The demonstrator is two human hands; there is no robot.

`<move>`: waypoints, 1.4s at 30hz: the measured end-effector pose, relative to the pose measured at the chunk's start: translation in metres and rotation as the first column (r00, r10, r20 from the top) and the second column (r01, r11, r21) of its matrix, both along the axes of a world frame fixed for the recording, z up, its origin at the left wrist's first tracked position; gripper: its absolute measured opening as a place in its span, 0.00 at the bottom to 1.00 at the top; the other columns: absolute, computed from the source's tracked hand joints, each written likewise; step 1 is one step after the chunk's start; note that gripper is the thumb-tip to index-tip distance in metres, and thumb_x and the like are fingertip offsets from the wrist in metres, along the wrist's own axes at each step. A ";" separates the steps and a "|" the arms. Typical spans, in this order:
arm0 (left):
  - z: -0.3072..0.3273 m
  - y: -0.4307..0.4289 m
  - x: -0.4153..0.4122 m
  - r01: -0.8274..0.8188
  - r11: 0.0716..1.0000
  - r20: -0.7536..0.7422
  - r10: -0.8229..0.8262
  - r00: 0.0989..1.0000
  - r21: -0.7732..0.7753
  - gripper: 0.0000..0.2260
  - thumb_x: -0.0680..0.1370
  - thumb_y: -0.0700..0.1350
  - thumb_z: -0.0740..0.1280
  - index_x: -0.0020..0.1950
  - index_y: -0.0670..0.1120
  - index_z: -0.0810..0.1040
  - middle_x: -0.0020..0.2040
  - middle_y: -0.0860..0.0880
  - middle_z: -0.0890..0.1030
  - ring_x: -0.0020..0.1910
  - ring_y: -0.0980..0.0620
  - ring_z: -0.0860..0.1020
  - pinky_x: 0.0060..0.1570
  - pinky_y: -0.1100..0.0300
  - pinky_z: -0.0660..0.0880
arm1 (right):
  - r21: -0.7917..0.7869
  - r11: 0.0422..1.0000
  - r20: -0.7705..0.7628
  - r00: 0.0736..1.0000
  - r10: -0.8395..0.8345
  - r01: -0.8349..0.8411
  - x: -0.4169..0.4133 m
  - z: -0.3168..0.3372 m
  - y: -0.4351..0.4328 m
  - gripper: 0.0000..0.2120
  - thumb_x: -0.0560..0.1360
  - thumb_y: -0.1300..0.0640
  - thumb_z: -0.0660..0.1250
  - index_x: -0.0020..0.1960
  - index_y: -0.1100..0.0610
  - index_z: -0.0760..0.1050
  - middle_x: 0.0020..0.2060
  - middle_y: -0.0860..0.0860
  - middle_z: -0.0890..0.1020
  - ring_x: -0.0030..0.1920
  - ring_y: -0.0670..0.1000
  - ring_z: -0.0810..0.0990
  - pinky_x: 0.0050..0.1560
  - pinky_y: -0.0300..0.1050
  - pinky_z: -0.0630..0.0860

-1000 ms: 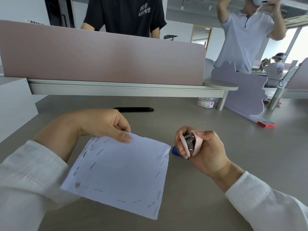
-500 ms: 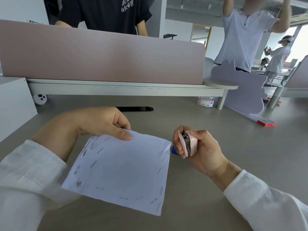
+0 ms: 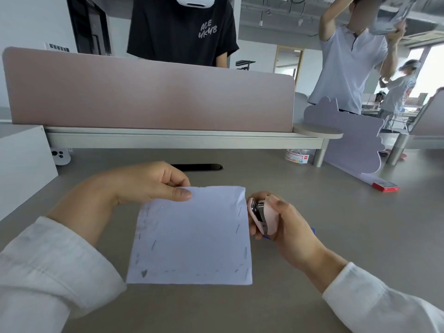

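You are working with a thin sheet, so expect the paper (image 3: 192, 236) to be light, limp and easy to crease or tear. It will sag wherever you do not support it, and a hard tug at 1 corner could rip it along the line of staples (image 3: 238, 227). Take it by an edge, as you do now. Your left hand (image 3: 149, 183) pinches the paper's far edge between thumb and forefinger, left of that edge's middle, and this should steady the sheet while the tool bites.

The stapler (image 3: 264, 217) is small, rigid and smooth-shelled, so it should sit firmly in a closed palm. Your right hand (image 3: 288, 227) is wrapped round it, thumb on top. Its metal mouth faces the paper's right edge, close to the far right corner. I cannot tell whether the edge is already inside the mouth.

The paper is a white, roughly square sheet lying mostly flat on the grey surface (image 3: 336, 212), between your 2 hands. Short dark staples run along its left, near and right edges, and a small grey smudge marks the near left corner. The far right corner is slightly rumpled. The stapler is pale pink with a bright steel inner arm. A sliver of something blue (image 3: 312, 230) shows to the right of the paper, under your right hand.
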State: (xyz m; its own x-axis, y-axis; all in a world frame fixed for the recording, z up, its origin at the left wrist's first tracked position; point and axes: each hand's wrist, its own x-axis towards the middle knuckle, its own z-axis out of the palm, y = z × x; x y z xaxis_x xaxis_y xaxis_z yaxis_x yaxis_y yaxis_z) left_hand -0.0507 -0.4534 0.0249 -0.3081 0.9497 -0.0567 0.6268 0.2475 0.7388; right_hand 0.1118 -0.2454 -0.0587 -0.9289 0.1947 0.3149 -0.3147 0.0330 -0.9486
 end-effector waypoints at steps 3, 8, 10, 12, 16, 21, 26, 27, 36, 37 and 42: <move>-0.001 0.001 0.000 -0.017 1.000 0.003 0.017 1.000 0.027 0.22 0.56 0.71 0.68 0.32 0.53 0.80 0.29 0.57 0.80 0.29 0.59 0.75 0.34 0.69 0.69 | 0.053 0.998 0.018 0.999 -0.027 0.026 0.002 -0.001 0.000 0.18 0.73 0.49 0.54 0.51 0.62 0.72 0.32 0.49 0.79 0.32 0.50 0.75 0.34 0.42 0.71; -0.001 0.003 -0.001 -0.111 0.989 -0.007 0.112 0.994 0.100 0.29 0.50 0.71 0.71 0.39 0.50 0.84 0.39 0.45 0.86 0.36 0.50 0.80 0.42 0.52 0.72 | 0.033 0.999 0.033 0.999 0.009 -0.011 0.003 -0.002 0.001 0.29 0.64 0.34 0.68 0.53 0.57 0.73 0.38 0.50 0.80 0.37 0.50 0.76 0.38 0.41 0.73; 0.000 0.004 0.000 -0.142 0.982 -0.013 0.144 0.989 0.124 0.27 0.51 0.68 0.73 0.39 0.50 0.84 0.41 0.42 0.85 0.38 0.46 0.79 0.42 0.51 0.71 | 0.037 0.999 0.037 0.999 0.009 -0.011 0.003 -0.003 0.002 0.32 0.62 0.33 0.68 0.53 0.57 0.73 0.39 0.49 0.80 0.38 0.50 0.77 0.38 0.40 0.73; 0.001 0.005 0.002 -0.156 0.979 -0.024 0.161 0.987 0.131 0.22 0.53 0.65 0.72 0.38 0.51 0.84 0.41 0.43 0.85 0.38 0.46 0.79 0.42 0.50 0.71 | 0.044 0.999 0.042 0.999 0.002 -0.004 0.002 -0.003 0.001 0.34 0.63 0.32 0.68 0.55 0.58 0.72 0.40 0.48 0.80 0.39 0.49 0.77 0.40 0.42 0.71; 0.002 0.003 0.004 -0.157 0.983 -0.042 0.161 0.986 0.097 0.25 0.51 0.69 0.72 0.38 0.52 0.84 0.38 0.49 0.86 0.36 0.53 0.82 0.42 0.52 0.75 | 0.057 0.998 0.076 0.997 0.001 -0.005 0.001 -0.004 0.000 0.36 0.62 0.31 0.68 0.59 0.56 0.72 0.45 0.49 0.80 0.44 0.49 0.78 0.46 0.50 0.73; 0.002 0.006 0.009 -0.172 0.981 -0.089 0.179 0.980 0.087 0.04 0.69 0.49 0.72 0.35 0.53 0.84 0.35 0.53 0.86 0.34 0.56 0.82 0.39 0.57 0.76 | 0.044 0.998 0.084 0.996 0.032 -0.036 0.000 -0.004 -0.002 0.37 0.63 0.31 0.67 0.62 0.56 0.71 0.50 0.56 0.77 0.48 0.52 0.75 0.47 0.51 0.75; 0.002 0.008 0.010 -0.205 0.976 -0.152 0.215 0.965 0.080 0.05 0.71 0.46 0.71 0.36 0.52 0.84 0.37 0.53 0.86 0.36 0.55 0.82 0.44 0.53 0.78 | -0.024 0.998 0.085 0.994 0.062 -0.061 0.000 -0.003 -0.002 0.35 0.65 0.36 0.68 0.62 0.59 0.71 0.42 0.50 0.79 0.40 0.48 0.76 0.43 0.44 0.73; 0.002 0.008 0.010 -0.200 0.977 -0.154 0.210 0.965 0.079 0.04 0.71 0.47 0.72 0.36 0.52 0.84 0.36 0.53 0.85 0.35 0.56 0.82 0.42 0.55 0.77 | -0.033 0.998 0.082 0.995 0.054 -0.051 0.000 -0.002 -0.002 0.35 0.64 0.36 0.68 0.61 0.59 0.72 0.42 0.52 0.78 0.39 0.49 0.76 0.43 0.45 0.73; -0.003 0.015 0.016 -0.156 0.988 -0.211 0.157 0.965 0.023 0.07 0.71 0.50 0.70 0.32 0.57 0.82 0.33 0.58 0.83 0.32 0.61 0.79 0.34 0.67 0.72 | -0.005 0.992 0.102 0.986 -0.129 0.130 0.000 -0.002 -0.008 0.07 0.65 0.63 0.73 0.38 0.58 0.75 0.27 0.44 0.75 0.27 0.42 0.72 0.31 0.33 0.71; -0.004 0.016 0.017 -0.157 0.987 -0.219 0.157 0.963 0.015 0.08 0.72 0.49 0.70 0.32 0.57 0.82 0.33 0.58 0.83 0.32 0.61 0.78 0.34 0.68 0.72 | -0.014 0.988 0.093 0.984 -0.154 0.156 -0.002 -0.002 -0.008 0.08 0.65 0.65 0.73 0.37 0.56 0.75 0.27 0.45 0.75 0.27 0.43 0.72 0.31 0.34 0.71; -0.006 0.019 0.018 -0.157 0.987 -0.221 0.148 0.964 -0.023 0.09 0.72 0.49 0.69 0.32 0.57 0.81 0.30 0.58 0.81 0.28 0.60 0.75 0.33 0.62 0.71 | -0.017 0.961 0.063 0.960 -0.273 0.275 -0.005 -0.004 -0.008 0.07 0.61 0.62 0.73 0.32 0.53 0.76 0.26 0.47 0.75 0.28 0.47 0.72 0.35 0.42 0.71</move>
State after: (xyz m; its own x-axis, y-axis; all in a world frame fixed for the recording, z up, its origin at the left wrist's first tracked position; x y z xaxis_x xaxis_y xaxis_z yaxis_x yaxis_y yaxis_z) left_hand -0.0329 -0.4346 0.0187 -0.4586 0.8886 -0.0095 0.7237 0.3797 0.5762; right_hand 0.1071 -0.2538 -0.0632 -0.8558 0.4516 0.2521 -0.2398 0.0855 -0.9671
